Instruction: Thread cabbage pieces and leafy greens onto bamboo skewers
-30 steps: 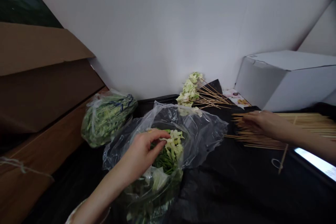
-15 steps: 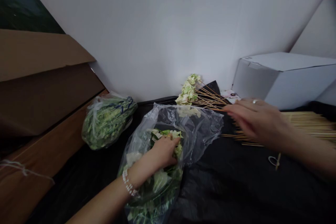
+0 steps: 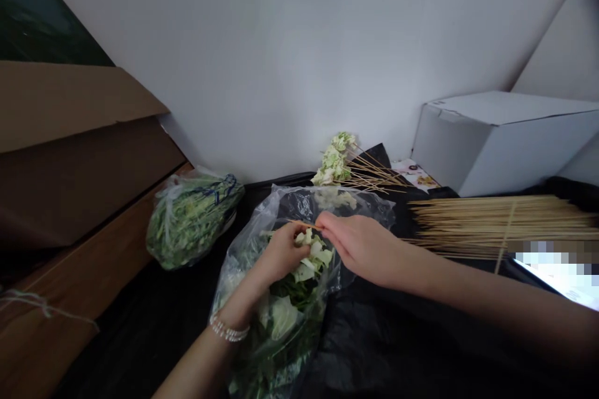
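In my right hand (image 3: 362, 249) a thin bamboo skewer (image 3: 306, 225) is pinched, pointing left across the opening of a clear plastic bag (image 3: 274, 199). My left hand (image 3: 286, 250) is closed at the skewer's far end, its fingertips on a pale green leaf piece (image 3: 304, 237), partly hidden by the fingers. More leaf pieces (image 3: 314, 265) and dark green stems lie in the bag beneath both hands. Behind the bag, finished-looking skewers (image 3: 374, 173) rest with pale leaf bunches (image 3: 334, 162) on their left ends.
A bundle of bare bamboo skewers (image 3: 468, 218) lies at right, beside a lit screen (image 3: 556, 271). A white box (image 3: 496, 143) stands behind them. On the left are a tied bag of greens (image 3: 189, 218) and a cardboard box (image 3: 79, 168). Black sheeting (image 3: 384, 336) covers the surface.
My right hand has moved left from beside the skewer bundle to the bag, meeting my left hand. The left hand has drawn slightly left and closed. The bundle and screen now show.
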`<state>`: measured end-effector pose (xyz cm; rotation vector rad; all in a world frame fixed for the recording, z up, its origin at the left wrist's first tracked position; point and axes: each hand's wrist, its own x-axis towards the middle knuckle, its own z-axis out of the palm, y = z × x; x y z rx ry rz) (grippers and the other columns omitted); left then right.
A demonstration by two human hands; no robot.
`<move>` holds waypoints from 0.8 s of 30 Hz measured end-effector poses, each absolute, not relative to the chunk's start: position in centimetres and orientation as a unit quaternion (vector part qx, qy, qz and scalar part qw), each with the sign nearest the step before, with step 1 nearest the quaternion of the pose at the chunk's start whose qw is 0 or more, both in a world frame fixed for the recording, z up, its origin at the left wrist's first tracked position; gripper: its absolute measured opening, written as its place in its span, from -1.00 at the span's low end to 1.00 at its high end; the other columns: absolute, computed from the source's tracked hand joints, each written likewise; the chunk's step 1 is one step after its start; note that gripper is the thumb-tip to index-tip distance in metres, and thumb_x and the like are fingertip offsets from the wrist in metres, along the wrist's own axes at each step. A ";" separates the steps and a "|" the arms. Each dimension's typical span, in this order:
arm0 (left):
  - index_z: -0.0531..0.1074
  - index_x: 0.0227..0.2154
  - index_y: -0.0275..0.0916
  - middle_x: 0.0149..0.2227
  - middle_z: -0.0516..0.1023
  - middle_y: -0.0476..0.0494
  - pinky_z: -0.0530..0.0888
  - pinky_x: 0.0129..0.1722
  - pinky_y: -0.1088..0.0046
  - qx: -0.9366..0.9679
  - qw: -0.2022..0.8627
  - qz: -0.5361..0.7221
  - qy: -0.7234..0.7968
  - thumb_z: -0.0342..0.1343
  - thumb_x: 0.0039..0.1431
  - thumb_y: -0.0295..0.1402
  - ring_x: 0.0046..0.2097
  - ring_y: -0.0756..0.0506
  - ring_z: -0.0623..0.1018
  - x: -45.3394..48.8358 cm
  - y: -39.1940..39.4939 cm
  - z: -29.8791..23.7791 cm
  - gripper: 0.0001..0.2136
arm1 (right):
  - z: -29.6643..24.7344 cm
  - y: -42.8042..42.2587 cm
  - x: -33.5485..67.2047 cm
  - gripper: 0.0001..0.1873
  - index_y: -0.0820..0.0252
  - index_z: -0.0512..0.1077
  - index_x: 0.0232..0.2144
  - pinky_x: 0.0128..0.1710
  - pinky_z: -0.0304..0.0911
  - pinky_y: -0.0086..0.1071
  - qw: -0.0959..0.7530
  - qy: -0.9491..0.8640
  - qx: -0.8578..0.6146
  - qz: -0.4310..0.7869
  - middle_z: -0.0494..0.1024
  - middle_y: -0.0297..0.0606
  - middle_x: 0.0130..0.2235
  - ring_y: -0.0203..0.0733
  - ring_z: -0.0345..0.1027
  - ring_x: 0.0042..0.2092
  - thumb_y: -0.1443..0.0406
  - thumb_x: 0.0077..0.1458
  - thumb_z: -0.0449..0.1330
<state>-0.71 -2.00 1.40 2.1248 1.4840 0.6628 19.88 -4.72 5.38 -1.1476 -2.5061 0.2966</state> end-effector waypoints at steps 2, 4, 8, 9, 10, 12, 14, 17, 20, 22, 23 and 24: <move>0.50 -0.25 -0.26 -0.31 0.58 -0.06 0.44 -0.25 0.43 0.743 0.240 0.284 0.556 0.11 -0.05 -0.51 -0.29 -0.08 0.53 -1.1 -1.9 1.4 -0.75 | 4.1 -4.3 19.4 -0.78 0.16 0.30 -0.10 -0.44 -0.06 -0.33 0.159 -0.878 -0.436 0.118 0.56 -0.14 -0.36 -0.13 0.40 -0.37 0.37 0.26 -0.07; 0.48 -0.17 -0.26 -0.24 0.60 -0.10 0.46 -0.18 0.40 0.728 0.247 0.311 0.559 0.14 -0.03 -0.50 -0.22 -0.10 0.56 -1.3 -1.9 1.1 -0.70 | 2.7 -4.0 19.2 -0.79 0.16 0.29 -0.10 -0.47 -0.12 -0.34 0.123 -0.867 -0.465 0.129 0.57 -0.12 -0.34 -0.12 0.42 -0.37 0.36 0.26 -0.07; 0.46 -0.08 -0.22 -0.05 0.59 -0.19 0.47 -0.05 0.34 0.727 0.251 0.318 0.554 0.16 0.02 -0.49 -0.03 -0.15 0.56 -1.3 -2.2 0.4 -0.65 | 0.6 -3.7 20.1 -0.81 0.16 0.30 -0.13 -0.48 -0.14 -0.32 0.079 -0.852 -0.494 0.152 0.59 -0.08 -0.32 -0.08 0.44 -0.36 0.33 0.28 -0.07; 0.47 -0.08 -0.22 -0.04 0.59 -0.20 0.46 -0.03 0.32 0.728 0.242 0.315 0.559 0.15 0.05 -0.47 -0.01 -0.16 0.56 -1.3 -2.3 0.3 -0.68 | 0.2 -3.6 20.4 -0.81 0.15 0.30 -0.15 -0.48 -0.11 -0.33 0.082 -0.849 -0.495 0.166 0.59 -0.08 -0.31 -0.09 0.44 -0.36 0.32 0.29 -0.08; 0.47 -0.08 -0.21 -0.04 0.59 -0.20 0.47 -0.02 0.31 0.728 0.229 0.311 0.566 0.13 0.08 -0.45 -0.01 -0.17 0.56 -1.2 -2.4 0.3 -0.70 | -0.2 -3.6 20.6 -0.81 0.15 0.30 -0.16 -0.47 -0.08 -0.33 0.090 -0.845 -0.494 0.183 0.59 -0.09 -0.30 -0.10 0.45 -0.34 0.32 0.30 -0.09; 0.45 -0.05 -0.21 -0.03 0.58 -0.21 0.50 -0.09 0.31 0.719 0.211 0.312 0.585 0.11 0.15 -0.38 -0.09 -0.15 0.58 -1.1 -2.6 0.4 -0.71 | -0.9 -3.7 21.0 -0.81 0.14 0.30 -0.15 -0.44 -0.04 -0.34 0.100 -0.836 -0.498 0.210 0.60 -0.10 -0.27 -0.11 0.46 -0.30 0.30 0.31 -0.10; 0.40 -0.01 -0.21 0.00 0.54 -0.23 0.52 -0.20 0.34 0.706 0.206 0.327 0.594 0.08 0.19 -0.30 -0.14 -0.14 0.58 -1.0 -2.8 0.4 -0.69 | -1.5 -3.8 21.0 -0.80 0.14 0.30 -0.14 -0.42 -0.03 -0.34 0.088 -0.835 -0.499 0.215 0.60 -0.09 -0.26 -0.09 0.47 -0.28 0.30 0.32 -0.10; 0.47 -0.19 -0.23 0.02 0.45 -0.27 0.52 -0.18 0.31 0.712 0.168 0.330 0.596 0.08 0.21 -0.26 -0.02 -0.19 0.51 -1.0 -2.9 0.2 -0.81 | -2.0 -4.1 21.0 -0.79 0.17 0.32 -0.13 -0.43 -0.06 -0.33 0.061 -0.846 -0.491 0.199 0.60 -0.10 -0.28 -0.07 0.48 -0.29 0.31 0.31 -0.09; 0.49 -0.45 -0.25 -0.11 0.44 -0.27 0.46 -0.04 0.18 0.737 0.093 0.263 0.616 0.12 0.18 -0.31 -0.03 -0.24 0.48 -0.9 -3.0 0.0 -0.84 | -2.1 -4.3 21.0 -0.78 0.18 0.32 -0.12 -0.44 -0.07 -0.33 0.060 -0.853 -0.484 0.189 0.59 -0.12 -0.30 -0.07 0.48 -0.30 0.32 0.32 -0.10; 0.51 -0.48 -0.24 -0.18 0.45 -0.23 0.43 0.00 0.13 0.755 0.061 0.215 0.617 0.17 0.14 -0.35 -0.09 -0.22 0.49 -0.8 -3.1 -0.1 -0.87 | -2.1 -4.4 21.1 -0.77 0.18 0.33 -0.12 -0.43 -0.07 -0.33 0.061 -0.853 -0.484 0.184 0.59 -0.12 -0.30 -0.08 0.48 -0.29 0.32 0.32 -0.11; 0.53 -0.46 -0.23 -0.17 0.45 -0.22 0.41 0.03 0.11 0.766 0.051 0.197 0.610 0.20 0.12 -0.36 -0.09 -0.22 0.48 -0.7 -3.2 -0.2 -0.90 | -2.1 -4.4 21.1 -0.77 0.19 0.33 -0.12 -0.43 -0.07 -0.33 0.059 -0.853 -0.485 0.182 0.59 -0.12 -0.31 -0.08 0.47 -0.30 0.32 0.32 -0.10; 0.55 -0.43 -0.22 -0.14 0.46 -0.23 0.39 0.05 0.10 0.777 0.042 0.182 0.601 0.22 0.10 -0.37 -0.06 -0.23 0.48 -0.7 -3.3 -0.3 -0.95 | -2.1 -4.4 21.2 -0.77 0.19 0.34 -0.12 -0.44 -0.07 -0.33 0.056 -0.853 -0.488 0.179 0.59 -0.11 -0.31 -0.08 0.47 -0.30 0.32 0.32 -0.10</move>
